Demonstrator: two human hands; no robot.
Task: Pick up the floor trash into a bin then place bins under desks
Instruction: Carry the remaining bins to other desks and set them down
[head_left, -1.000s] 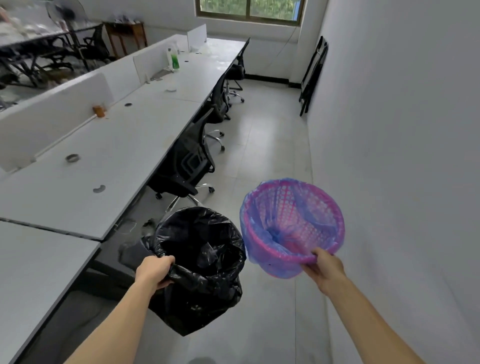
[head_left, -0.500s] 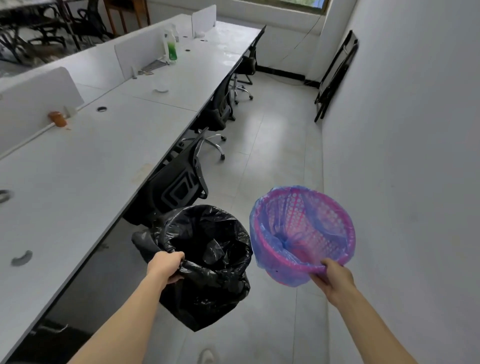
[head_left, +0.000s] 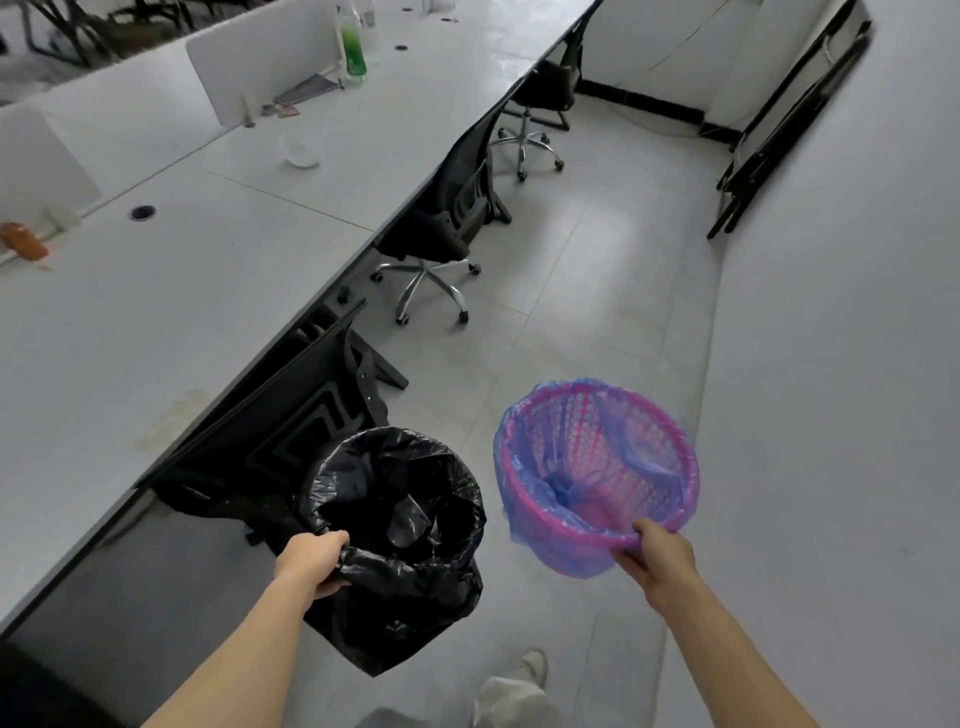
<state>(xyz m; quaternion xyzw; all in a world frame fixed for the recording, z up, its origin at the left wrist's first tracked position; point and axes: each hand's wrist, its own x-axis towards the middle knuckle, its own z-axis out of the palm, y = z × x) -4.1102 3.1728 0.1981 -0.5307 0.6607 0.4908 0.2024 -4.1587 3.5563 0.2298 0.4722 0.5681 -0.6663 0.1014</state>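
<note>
The long white desk (head_left: 208, 291) takes up the left of the view, its aisle-side edge running off towards the far corner. The tiled floor (head_left: 597, 312) beside it shows no trash on the stretch in view, so the picking-up looks finished. What is left is the placing: neither bin stands under a desk yet, as both hang in the air over the aisle.

Two black office chairs are tucked in along that edge, the nearer chair (head_left: 322, 400) with its back just behind the black bin and the farther chair (head_left: 447, 218) well up the aisle.

The black-lined bin (head_left: 400, 499) hangs just off the desk's aisle-side edge, mouth up (its dark liner hides whatever is inside). The pink mesh bin (head_left: 597, 467), with a blue liner, is beside it towards the wall, tilted so its mouth faces the camera. It looks empty but for the liner. The two bins are close but apart.

The left hand (head_left: 311, 564) grips the black bin's near rim, its fingers (head_left: 332, 584) curled round the bunched liner there, so the bin hangs beyond and below the knuckles. The right hand (head_left: 657, 564) pinches the pink bin's near rim, thumb on the lip and fingers (head_left: 626, 558) underneath, with the basket reaching away from them
</note>
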